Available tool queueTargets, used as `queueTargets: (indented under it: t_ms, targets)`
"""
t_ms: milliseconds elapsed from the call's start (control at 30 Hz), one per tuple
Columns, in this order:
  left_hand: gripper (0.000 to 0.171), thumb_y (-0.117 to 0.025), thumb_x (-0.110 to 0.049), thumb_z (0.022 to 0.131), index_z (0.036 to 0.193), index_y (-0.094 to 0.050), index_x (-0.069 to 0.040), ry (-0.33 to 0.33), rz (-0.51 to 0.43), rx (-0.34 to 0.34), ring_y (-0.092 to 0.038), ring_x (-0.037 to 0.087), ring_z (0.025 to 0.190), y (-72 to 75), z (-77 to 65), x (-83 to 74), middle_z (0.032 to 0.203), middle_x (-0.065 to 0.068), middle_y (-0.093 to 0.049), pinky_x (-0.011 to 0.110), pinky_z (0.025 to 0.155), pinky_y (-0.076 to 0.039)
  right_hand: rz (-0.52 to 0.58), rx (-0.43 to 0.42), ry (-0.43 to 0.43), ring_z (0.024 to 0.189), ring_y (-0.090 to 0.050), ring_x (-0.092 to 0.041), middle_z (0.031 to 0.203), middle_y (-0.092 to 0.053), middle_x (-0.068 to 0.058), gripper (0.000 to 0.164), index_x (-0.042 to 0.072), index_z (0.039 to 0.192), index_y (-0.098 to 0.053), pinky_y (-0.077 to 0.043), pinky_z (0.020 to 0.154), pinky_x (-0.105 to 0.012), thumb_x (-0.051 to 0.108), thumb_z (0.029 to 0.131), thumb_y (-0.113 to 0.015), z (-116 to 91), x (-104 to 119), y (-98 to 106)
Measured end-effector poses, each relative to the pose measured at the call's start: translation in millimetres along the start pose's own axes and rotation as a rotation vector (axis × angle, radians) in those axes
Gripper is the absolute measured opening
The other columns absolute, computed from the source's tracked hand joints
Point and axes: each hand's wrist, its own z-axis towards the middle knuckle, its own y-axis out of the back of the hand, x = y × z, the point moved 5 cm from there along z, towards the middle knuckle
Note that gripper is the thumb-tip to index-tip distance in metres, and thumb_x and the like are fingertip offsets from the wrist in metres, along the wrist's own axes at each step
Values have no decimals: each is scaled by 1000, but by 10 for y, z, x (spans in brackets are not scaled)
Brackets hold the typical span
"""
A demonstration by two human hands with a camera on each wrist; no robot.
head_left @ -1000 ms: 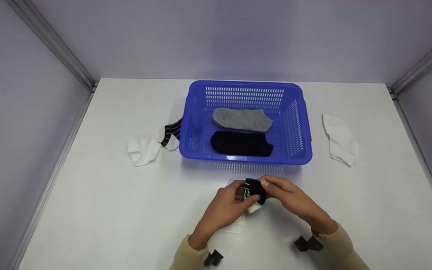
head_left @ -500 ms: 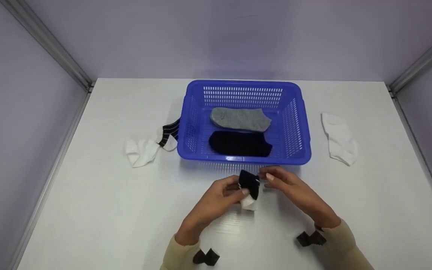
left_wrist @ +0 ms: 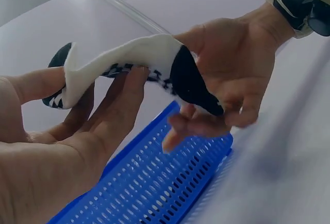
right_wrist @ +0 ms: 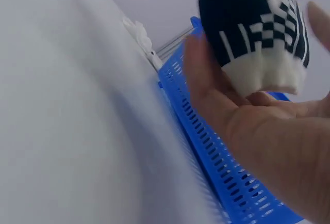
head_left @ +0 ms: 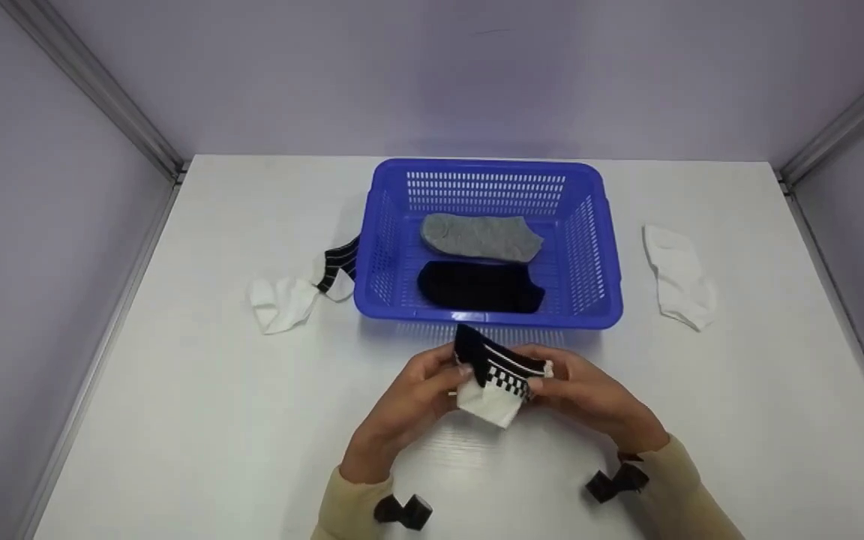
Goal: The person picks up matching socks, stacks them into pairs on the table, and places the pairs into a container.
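Observation:
A short black-and-white sock (head_left: pixel 493 403) with a checkered band is held up between both hands, just in front of the blue basket (head_left: pixel 488 318). My left hand (head_left: pixel 411 397) pinches its left side, thumb on the near face. On the other side my right hand (head_left: pixel 595 394) grips the sock's right end with its thumb over the edge. In the left wrist view the sock (left_wrist: pixel 192 82) bends in an arch, its black part by the right palm. The right wrist view shows the white edge and checks of the sock (right_wrist: pixel 265 72) above the right fingers.
In the basket lie a grey sock (head_left: pixel 481 237) and a black sock (head_left: pixel 477 287). Left of it are a crumpled white sock (head_left: pixel 282 304) and a black-striped one (head_left: pixel 340 266), partly hidden by the basket. A white sock (head_left: pixel 678 277) lies at the right.
The sock has gone from bunched up to spread out, so its checkered band now shows. My right hand has moved back onto the sock after being apart from it half a second ago.

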Motion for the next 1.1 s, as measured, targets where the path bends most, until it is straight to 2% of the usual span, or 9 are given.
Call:
queueTargets:
  t_ms: [133, 267, 367, 433, 533, 600, 767, 867, 1100]
  targets:
    - [46, -45, -12, 107, 150, -44, 6, 21, -50, -87, -66, 14, 101, 148, -10, 35, 118, 1, -67, 33, 90, -58, -202, -175, -75, 96, -69, -8, 112, -71, 2, 22, 5, 124, -65, -60, 85, -27, 14, 104, -64, -28, 37, 79]
    - [58, -35, -36, 114, 158, -36, 0, 47, -48, -147, -68, 21, 111, 244, -16, 46, 133, 10, -62, 52, 102, -58, -413, -312, -138, 88, -61, -6, 98, -66, 6, 28, 4, 115, -69, -54, 78, -25, 29, 101, -71, -70, 115, 134]
    - [69, -30, -55, 112, 163, -30, -7, 51, -31, -130, -66, 30, 124, 257, -3, 31, 147, 19, -54, 66, 107, -50, -545, -377, -174, 77, -51, -7, 82, -58, 6, 41, 4, 124, -68, -47, 71, -24, 34, 97, -76, -117, 193, 161]
    - [69, -35, -56, 111, 161, -33, -8, 60, 2, -138, -66, 31, 126, 269, 2, 24, 148, 19, -54, 67, 106, -50, -586, -392, -179, 80, -51, -5, 83, -58, 7, 47, 5, 130, -66, -46, 74, -23, 34, 95, -78, -152, 244, 168]
    - [57, -50, -43, 110, 149, -47, -2, 56, 195, -200, -63, 23, 121, 326, 3, 22, 135, 14, -60, 50, 107, -54, -600, -386, -158, 92, -58, -4, 94, -65, 5, 48, 7, 133, -64, -51, 83, -25, 30, 94, -80, -198, 298, 175]
    - [46, -59, -34, 107, 140, -55, -1, 62, 385, -262, -61, 19, 113, 378, -13, 30, 125, 9, -62, 36, 101, -54, -583, -374, -141, 92, -59, -4, 95, -60, 5, 33, 6, 116, -64, -52, 81, -26, 29, 96, -77, -221, 309, 175]
    - [26, -67, -18, 101, 121, -66, -2, 60, 748, -315, -61, 18, 96, 464, -56, 53, 108, 9, -65, 29, 80, -53, -610, -358, -161, 61, -45, -7, 73, -36, 4, 30, 2, 107, -60, -42, 56, -26, 29, 102, -71, -260, 246, 196]
    - [22, -69, -15, 99, 116, -69, -2, 52, 892, -312, -62, 16, 88, 475, -64, 62, 101, 9, -69, 31, 75, -53, -657, -352, -181, 56, -43, -6, 71, -36, 5, 37, -3, 123, -63, -40, 51, -24, 26, 101, -71, -258, 177, 206]
    - [25, -79, -16, 92, 109, -75, 1, 58, 1088, -431, -62, 11, 68, 554, -23, 111, 81, 5, -75, 31, 66, -53, -808, -449, -215, 63, -56, -12, 78, -56, 0, 44, -4, 125, -63, -49, 55, -28, 26, 97, -76, -239, 80, 268]
